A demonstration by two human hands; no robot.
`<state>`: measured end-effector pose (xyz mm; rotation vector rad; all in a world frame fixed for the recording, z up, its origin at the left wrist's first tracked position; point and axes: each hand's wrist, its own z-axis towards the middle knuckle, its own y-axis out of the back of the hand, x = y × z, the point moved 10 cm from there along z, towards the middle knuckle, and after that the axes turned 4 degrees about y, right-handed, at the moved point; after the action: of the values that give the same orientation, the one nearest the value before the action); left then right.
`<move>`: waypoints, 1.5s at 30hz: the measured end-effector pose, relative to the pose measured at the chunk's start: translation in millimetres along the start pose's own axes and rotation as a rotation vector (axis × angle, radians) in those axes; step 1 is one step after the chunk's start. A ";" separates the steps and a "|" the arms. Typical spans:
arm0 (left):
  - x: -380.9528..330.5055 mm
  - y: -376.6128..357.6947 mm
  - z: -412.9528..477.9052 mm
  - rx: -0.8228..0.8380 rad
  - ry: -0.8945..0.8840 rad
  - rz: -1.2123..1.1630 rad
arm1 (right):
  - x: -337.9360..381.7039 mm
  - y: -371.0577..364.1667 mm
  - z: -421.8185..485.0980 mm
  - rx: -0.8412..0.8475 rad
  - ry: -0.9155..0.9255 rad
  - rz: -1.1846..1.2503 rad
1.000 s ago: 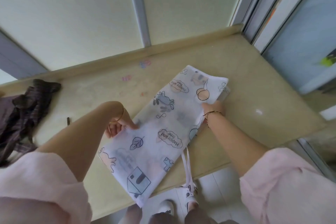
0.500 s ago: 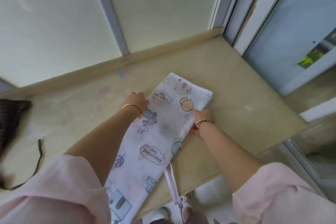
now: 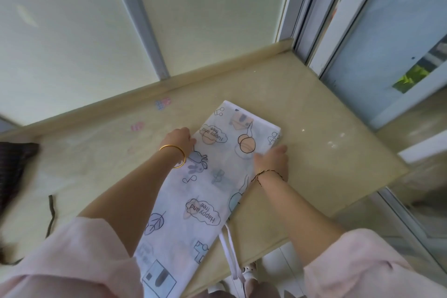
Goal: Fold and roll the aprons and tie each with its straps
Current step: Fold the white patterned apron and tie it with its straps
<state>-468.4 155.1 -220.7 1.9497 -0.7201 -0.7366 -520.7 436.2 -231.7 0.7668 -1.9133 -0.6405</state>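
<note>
Apron [image 3: 210, 189] folded lengthwise, hanging over desk [image 3: 326, 157] near edge.
Left hand [image 3: 177, 138] and right hand [image 3: 272, 159] touch its long edges; fingers hidden, grip unclear.

Your apron [image 3: 217, 176] is white, printed with black-outlined cartoons in orange, blue and grey, plus "Happy and free" clouds; its straps [image 3: 229, 249] white. Beige counter [image 3: 326, 152], pink stickers [image 3: 137, 126]. Your sleeves [image 3: 79, 261] pale pink, bangle [image 3: 177, 152] gold, bracelet [image 3: 268, 172] dark. Left-edge cloth [image 3: 12, 164] dark plaid.
</note>
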 end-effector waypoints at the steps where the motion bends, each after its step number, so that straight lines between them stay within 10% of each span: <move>1: 0.5 0.4 -1.0 0.016 -0.005 -0.035 | -3.2 0.4 0.6 -0.005 -0.042 0.077; 13: 13.6 -2.1 -12.2 0.297 0.057 -0.206 | 20.6 -11.5 26.6 0.179 0.091 0.230; 20: -10.7 27.9 10.0 0.025 0.026 -0.523 | 103.3 31.8 73.0 0.072 0.287 0.084; 30: -8.5 4.1 2.2 -0.040 0.047 -0.376 | 84.8 23.7 40.7 -0.092 0.398 -0.009; 37: -21.6 29.6 -49.2 -0.217 -0.231 -0.058 | 92.9 -29.5 -48.7 0.278 0.861 -0.226; 45: -39.7 -62.6 -147.1 0.387 -0.528 0.201 | 55.4 -49.5 -71.7 0.286 0.859 -0.546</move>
<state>-374.5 289.7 -206.9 1.9895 -1.4465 -1.0603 -463.9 354.2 -204.9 1.4858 -1.0030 -0.2622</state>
